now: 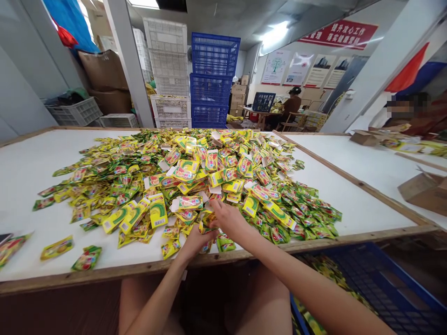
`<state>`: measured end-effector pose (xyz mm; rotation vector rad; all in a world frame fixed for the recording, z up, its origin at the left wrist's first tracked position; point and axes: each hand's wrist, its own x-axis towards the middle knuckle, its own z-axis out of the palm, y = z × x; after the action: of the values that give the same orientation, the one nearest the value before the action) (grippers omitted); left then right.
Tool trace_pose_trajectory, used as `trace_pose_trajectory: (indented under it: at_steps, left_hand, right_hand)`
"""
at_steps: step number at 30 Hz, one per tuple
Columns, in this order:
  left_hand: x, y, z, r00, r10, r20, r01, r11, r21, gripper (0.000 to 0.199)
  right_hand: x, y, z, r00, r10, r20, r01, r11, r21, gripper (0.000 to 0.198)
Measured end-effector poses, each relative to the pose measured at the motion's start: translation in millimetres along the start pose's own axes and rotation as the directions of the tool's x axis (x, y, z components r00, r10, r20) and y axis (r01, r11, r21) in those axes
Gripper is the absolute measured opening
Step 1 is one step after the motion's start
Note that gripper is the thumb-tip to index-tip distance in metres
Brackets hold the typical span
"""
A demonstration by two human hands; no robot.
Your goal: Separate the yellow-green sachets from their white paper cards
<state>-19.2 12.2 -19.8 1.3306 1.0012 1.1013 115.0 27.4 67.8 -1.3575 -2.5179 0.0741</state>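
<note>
A wide heap of small yellow and green packets (132,163) lies on the white table, with small yellow cartons mixed in, several with open flaps. At the heap's near edge, my left hand (198,240) is closed, its fingertips on a small yellow packet (201,226). My right hand (225,217) is just above and to the right, its fingers curled down among the packets; what they grip is hidden. Beside those fingers lies a carton (189,203) with an open white flap. Yellow cartons (158,210) lie to the left, and a longer carton (279,214) to the right.
Loose packets (86,257) lie at the front left. A wooden rim (122,271) edges the table. A blue crate (391,284) with packets stands below at right. White crates (171,107) and blue crates (211,88) are stacked behind. Two other people sit further off.
</note>
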Motion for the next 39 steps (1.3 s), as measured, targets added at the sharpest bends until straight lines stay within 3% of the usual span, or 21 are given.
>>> trace_pose_trajectory:
  at_steps: [2, 4, 7, 9, 13, 22, 24, 26, 29, 35, 39]
  left_hand:
    - [0, 0, 1, 1.0, -0.017, 0.003, 0.017, 0.998, -0.057, 0.024]
    - [0, 0, 2, 0.999, -0.042, 0.011, 0.043, 0.995, -0.093, 0.026]
    - [0, 1, 2, 0.998, -0.062, 0.021, 0.064, 0.993, -0.094, 0.025]
    - [1, 1, 1, 0.998, -0.058, 0.019, 0.059, 0.995, -0.082, 0.024]
    - [1, -3, 0, 0.999, -0.035, -0.031, 0.034, 0.998, -0.054, 0.023]
    - [2, -12, -2, 0.996, -0.033, -0.085, 0.036, 0.999, 0.037, 0.023]
    - [1, -10, -2, 0.994, -0.041, -0.099, 0.043, 0.999, 0.017, 0.024]
    - [0, -7, -2, 0.995, -0.057, -0.083, 0.054, 0.998, -0.036, 0.027]
    - [-2, -6, -2, 0.997, -0.07, -0.012, 0.068, 0.993, -0.094, 0.03]
    - [-1, -7, -1, 0.999, -0.005, -0.053, 0.003, 0.999, -0.041, 0.019]
    - [-2, -4, 1, 0.997, 0.002, -0.079, -0.004, 1.0, -0.026, 0.025]
  right_hand:
    - [-3, 6, 4, 0.999, 0.051, 0.003, -0.051, 0.991, 0.127, 0.038]
    - [-6, 9, 5, 1.0, 0.01, -0.021, -0.006, 0.981, 0.194, 0.037]
    - [-9, 7, 1, 0.996, -0.081, -0.041, 0.085, 0.992, 0.095, 0.035]
    - [-7, 1, -5, 0.993, -0.122, 0.008, 0.122, 0.992, -0.014, 0.031]
    - [0, -13, -17, 0.987, -0.104, 0.12, 0.121, 0.983, -0.137, 0.027]
    - [5, -25, -4, 0.965, -0.21, 0.155, 0.235, 0.957, -0.169, 0.015]
    - [5, -21, -1, 0.97, -0.212, 0.118, 0.22, 0.974, -0.054, 0.021]
    - [6, -12, 1, 0.991, -0.131, 0.014, 0.128, 0.981, 0.145, 0.028]
    - [4, 2, 5, 0.995, 0.017, -0.101, 0.02, 0.938, 0.346, 0.017]
    - [-9, -2, 21, 0.985, -0.084, -0.148, 0.116, 0.968, 0.222, 0.01]
    - [-22, -12, 27, 0.97, 0.0, -0.244, 0.056, 0.973, 0.223, 0.007]
